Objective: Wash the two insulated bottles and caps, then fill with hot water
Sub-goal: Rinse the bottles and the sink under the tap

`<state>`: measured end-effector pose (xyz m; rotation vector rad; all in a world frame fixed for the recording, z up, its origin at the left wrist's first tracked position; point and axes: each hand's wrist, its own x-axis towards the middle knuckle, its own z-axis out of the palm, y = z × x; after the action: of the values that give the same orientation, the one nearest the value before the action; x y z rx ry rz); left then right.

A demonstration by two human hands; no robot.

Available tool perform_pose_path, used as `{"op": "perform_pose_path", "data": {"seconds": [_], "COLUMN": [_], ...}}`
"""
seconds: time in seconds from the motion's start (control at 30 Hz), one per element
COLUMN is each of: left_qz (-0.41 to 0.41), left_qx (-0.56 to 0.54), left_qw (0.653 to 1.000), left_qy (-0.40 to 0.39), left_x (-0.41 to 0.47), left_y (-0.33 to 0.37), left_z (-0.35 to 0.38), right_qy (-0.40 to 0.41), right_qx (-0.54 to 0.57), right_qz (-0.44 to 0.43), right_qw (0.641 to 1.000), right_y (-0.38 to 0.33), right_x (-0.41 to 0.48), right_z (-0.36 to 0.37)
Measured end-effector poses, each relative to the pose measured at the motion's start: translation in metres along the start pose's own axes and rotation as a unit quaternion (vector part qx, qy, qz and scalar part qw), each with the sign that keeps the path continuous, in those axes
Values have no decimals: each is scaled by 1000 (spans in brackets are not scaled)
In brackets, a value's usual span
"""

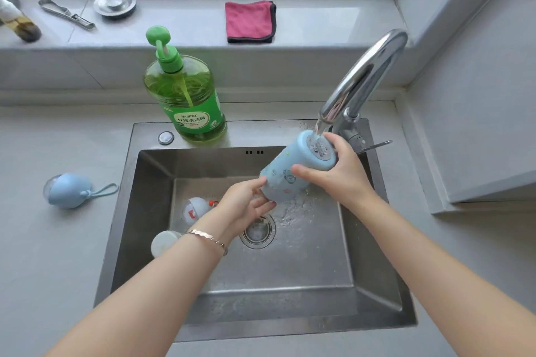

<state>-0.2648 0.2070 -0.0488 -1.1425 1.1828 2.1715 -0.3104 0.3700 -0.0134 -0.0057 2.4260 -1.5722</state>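
I hold a light blue insulated bottle (293, 168) tilted upside down over the steel sink (374, 293), its base up under the running tap (362, 78). My right hand (338, 169) grips the base end. My left hand (246, 203) holds the lower mouth end. Water hits the base, and foam lies around the drain (258, 233). A white bottle (162, 242) lies in the sink at the left, partly hidden by my left arm, with a white cap (195, 209) with a red mark beside it. A blue cap with a loop strap (68, 190) rests on the left counter.
A green dish soap pump bottle (185, 95) stands on the sink's back rim. On the window ledge lie a pink cloth (251, 22), a metal sink strainer (115, 4), a metal tool (66, 13) and a glass bottle (18, 23) at far left.
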Motion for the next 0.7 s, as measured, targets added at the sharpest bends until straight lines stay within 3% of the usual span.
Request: {"op": "perform_pose_path", "data": {"seconds": [0.17, 0.3, 0.4, 0.5, 0.7], "left_qz": [63, 143, 242, 308, 373], "left_qx": [1, 136, 266, 347, 393], "left_qw": [998, 980, 933, 886, 840], "left_qy": [3, 29, 30, 4, -36], "left_x": [-3, -14, -21, -24, -35], "left_y": [18, 25, 30, 38, 39], "left_z": [0, 8, 29, 46, 52], "right_qy": [-67, -201, -254, -204, -62], "right_qx": [39, -27, -99, -110, -74], "right_qz": [53, 93, 103, 89, 24], "right_qw": [996, 975, 957, 969, 995], "right_y": [14, 30, 38, 41, 39], "right_x": [4, -3, -9, -11, -14], "right_z": [-26, -43, -40, -30, -6]}}
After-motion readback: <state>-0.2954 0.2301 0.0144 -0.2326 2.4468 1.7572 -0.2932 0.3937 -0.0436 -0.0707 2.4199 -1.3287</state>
